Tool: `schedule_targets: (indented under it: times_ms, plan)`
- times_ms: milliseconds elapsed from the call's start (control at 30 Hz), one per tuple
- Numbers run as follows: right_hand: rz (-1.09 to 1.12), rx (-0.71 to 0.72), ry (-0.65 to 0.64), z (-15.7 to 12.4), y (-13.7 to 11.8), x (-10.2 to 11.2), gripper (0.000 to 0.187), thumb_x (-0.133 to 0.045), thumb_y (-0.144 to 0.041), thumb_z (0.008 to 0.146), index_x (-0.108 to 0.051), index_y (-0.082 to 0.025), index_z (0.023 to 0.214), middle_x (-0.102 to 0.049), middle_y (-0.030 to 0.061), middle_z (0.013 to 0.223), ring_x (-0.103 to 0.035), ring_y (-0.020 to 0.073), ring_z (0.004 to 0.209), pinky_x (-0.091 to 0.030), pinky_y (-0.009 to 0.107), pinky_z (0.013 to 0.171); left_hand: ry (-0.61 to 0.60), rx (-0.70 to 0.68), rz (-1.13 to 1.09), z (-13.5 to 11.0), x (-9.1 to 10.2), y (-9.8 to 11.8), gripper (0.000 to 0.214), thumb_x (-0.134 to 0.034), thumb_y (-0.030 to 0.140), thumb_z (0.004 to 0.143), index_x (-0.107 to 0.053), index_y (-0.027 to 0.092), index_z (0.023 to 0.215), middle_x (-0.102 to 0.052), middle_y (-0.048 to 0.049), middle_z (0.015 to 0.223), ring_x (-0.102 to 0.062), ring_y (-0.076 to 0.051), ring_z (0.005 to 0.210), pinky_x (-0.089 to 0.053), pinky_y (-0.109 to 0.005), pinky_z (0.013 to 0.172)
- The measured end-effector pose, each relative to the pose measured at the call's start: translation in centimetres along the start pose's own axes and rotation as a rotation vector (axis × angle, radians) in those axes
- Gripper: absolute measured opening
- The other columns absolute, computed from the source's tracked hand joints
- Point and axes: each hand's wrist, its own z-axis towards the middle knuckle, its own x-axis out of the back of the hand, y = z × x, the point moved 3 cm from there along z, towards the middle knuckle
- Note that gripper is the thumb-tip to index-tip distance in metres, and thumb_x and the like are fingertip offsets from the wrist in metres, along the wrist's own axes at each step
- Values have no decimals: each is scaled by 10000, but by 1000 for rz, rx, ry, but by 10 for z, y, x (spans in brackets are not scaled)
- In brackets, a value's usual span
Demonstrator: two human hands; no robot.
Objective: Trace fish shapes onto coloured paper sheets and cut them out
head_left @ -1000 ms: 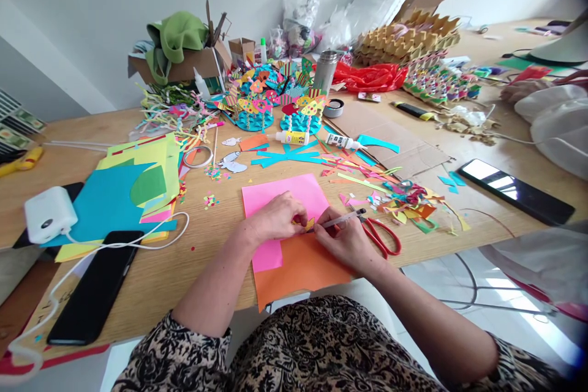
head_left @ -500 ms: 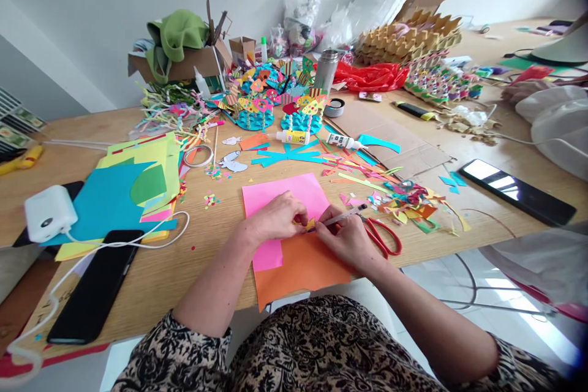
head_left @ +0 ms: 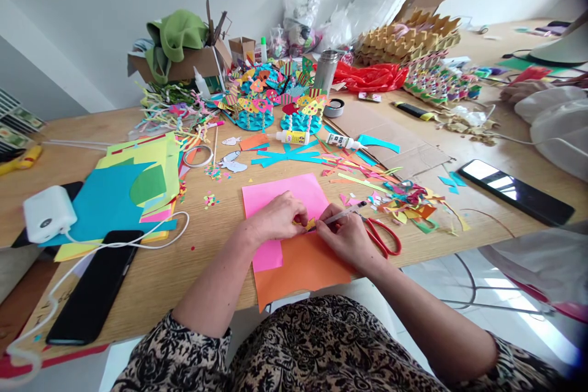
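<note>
My left hand point(head_left: 281, 215) pinches a small yellow paper piece point(head_left: 311, 223) above the pink paper point(head_left: 303, 187). In my right hand point(head_left: 344, 236) is a slim pen point(head_left: 344, 213) with a clear barrel, its tip close to the yellow piece. The piece is mostly covered by my fingers, so its shape is unclear. Under both hands lies a sheet of orange paper point(head_left: 294, 278), overlapping the pink one. Red-handled scissors point(head_left: 383, 237) rest just right of my right hand, their blades hidden.
Paper scraps point(head_left: 413, 205) spread to the right, near a phone point(head_left: 517, 190). Glue bottles point(head_left: 294, 137) and fish decorations point(head_left: 303, 113) stand beyond the pink sheet. On the left are stacked coloured papers point(head_left: 110, 193), a white charger point(head_left: 49, 214) with cable and a black phone point(head_left: 94, 288).
My right hand and the pen have shifted very slightly. My left hand keeps its place on the yellow piece.
</note>
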Motion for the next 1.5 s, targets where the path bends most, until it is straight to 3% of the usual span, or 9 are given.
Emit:
schedule_targets:
  times_ms: [900, 1233, 1500]
  plan:
    - [-7, -27, 52, 2, -2, 2, 144, -519, -209, 752, -487, -215, 611, -537, -31, 519, -483, 119, 478, -355, 237, 465, -7, -51, 63, 0, 2, 6, 79, -624, 125, 765, -696, 156, 770, -698, -44, 776, -571, -195, 831, -435, -299, 783]
    - [3, 15, -168, 5, -4, 12, 137, -524, -248, 837, -561, -198, 715, -570, -19, 614, -507, 120, 546, -385, 247, 526, 37, -48, 69, 0, -1, 7, 113, -584, 96, 769, -664, 174, 747, -674, -27, 756, -547, -199, 844, -435, -296, 752]
    - [58, -17, -137, 5, 3, 12, 125, -544, -237, 822, -563, -195, 706, -550, -23, 604, -493, 115, 540, -375, 245, 515, 35, -19, 104, 1, -2, 9, 99, -592, 121, 794, -647, 177, 734, -662, -43, 772, -556, -204, 868, -439, -299, 763]
